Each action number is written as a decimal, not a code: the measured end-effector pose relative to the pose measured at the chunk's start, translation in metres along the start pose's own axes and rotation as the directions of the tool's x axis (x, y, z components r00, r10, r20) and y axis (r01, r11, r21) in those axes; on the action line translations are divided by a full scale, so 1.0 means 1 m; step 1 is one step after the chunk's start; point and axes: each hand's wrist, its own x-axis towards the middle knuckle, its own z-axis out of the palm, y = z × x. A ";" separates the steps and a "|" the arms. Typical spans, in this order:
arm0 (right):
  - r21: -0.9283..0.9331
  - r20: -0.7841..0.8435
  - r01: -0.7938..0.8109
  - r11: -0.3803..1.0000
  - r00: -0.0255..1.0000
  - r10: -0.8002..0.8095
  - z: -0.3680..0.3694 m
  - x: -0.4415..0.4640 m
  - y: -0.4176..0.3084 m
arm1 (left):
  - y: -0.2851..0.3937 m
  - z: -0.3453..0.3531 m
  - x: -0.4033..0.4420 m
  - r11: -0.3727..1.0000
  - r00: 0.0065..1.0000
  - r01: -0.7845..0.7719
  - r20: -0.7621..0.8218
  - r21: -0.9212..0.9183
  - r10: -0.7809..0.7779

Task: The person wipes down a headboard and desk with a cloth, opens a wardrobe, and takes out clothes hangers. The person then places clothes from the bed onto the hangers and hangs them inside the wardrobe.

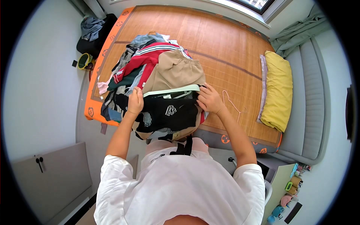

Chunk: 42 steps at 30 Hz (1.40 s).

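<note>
A black garment (165, 114) with a white printed logo and striped patches is stretched between my hands at the bed's near edge. Its exact kind is not clear. Along its upper edge lies a pale green clothes hanger (172, 90). My left hand (136, 101) is closed on the garment's left corner, by the hanger's end. At the opposite corner, the fingers of my right hand (209, 98) pinch the black cloth beside the hanger's other end. Beige elastic-waist trousers (176, 69) lie just beyond, over a red jacket with white stripes (150, 56).
A heap of mixed clothes (127, 60) covers the left part of the mat-topped bed (225, 48). To the right lie a pink wire hanger (233, 103) and a yellow folded quilt (277, 90). A black chair (101, 41) bears denim beyond the bed's left side.
</note>
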 end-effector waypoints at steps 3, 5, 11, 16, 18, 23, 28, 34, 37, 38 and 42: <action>-0.073 0.059 0.030 0.997 0.998 -0.026 -0.005 -0.004 0.000 | 0.004 -0.004 0.003 0.999 0.998 0.036 0.048 -0.004 -0.036; -0.100 0.088 0.032 0.994 0.996 -0.024 -0.007 -0.007 0.001 | -0.001 -0.005 0.004 1.000 0.999 -0.012 0.048 -0.009 0.012; -0.156 0.113 0.063 0.986 0.993 -0.045 -0.012 -0.005 -0.005 | -0.006 -0.001 0.003 0.992 0.999 -0.037 -0.030 0.118 0.041; 0.062 0.092 0.015 0.998 0.996 -0.021 -0.018 0.011 -0.013 | -0.011 -0.003 0.001 0.917 0.951 -0.307 0.062 0.254 0.302; 0.089 0.077 -0.039 0.995 0.997 0.032 -0.011 0.015 -0.019 | 0.003 0.003 0.004 0.937 0.974 -0.219 -0.003 0.271 0.228; 0.070 -0.084 -0.111 0.991 0.990 0.117 0.014 0.051 -0.047 | 0.057 0.012 0.016 0.953 0.991 -0.080 -0.084 0.293 0.109; 0.162 -0.213 -0.037 0.986 0.974 0.072 0.024 0.111 -0.094 | 0.078 0.024 0.019 0.944 0.978 -0.205 0.009 0.258 0.210; 0.263 -0.180 -0.255 0.930 0.935 0.307 0.009 0.129 -0.110 | 0.073 0.003 0.031 0.965 0.976 -0.205 -0.043 0.163 0.215; 0.249 -0.128 -0.364 0.897 0.906 0.403 0.015 0.132 -0.112 | 0.074 -0.007 0.033 0.970 0.984 -0.176 0.003 0.169 0.178; 0.217 -0.058 -0.381 0.899 0.914 0.402 0.020 0.134 -0.114 | 0.074 -0.007 0.033 0.969 0.980 -0.196 -0.002 0.151 0.198; 0.115 -0.070 -0.336 0.935 0.936 0.345 0.036 0.146 -0.116 | 0.077 -0.019 0.037 0.981 0.983 -0.180 0.055 0.069 0.176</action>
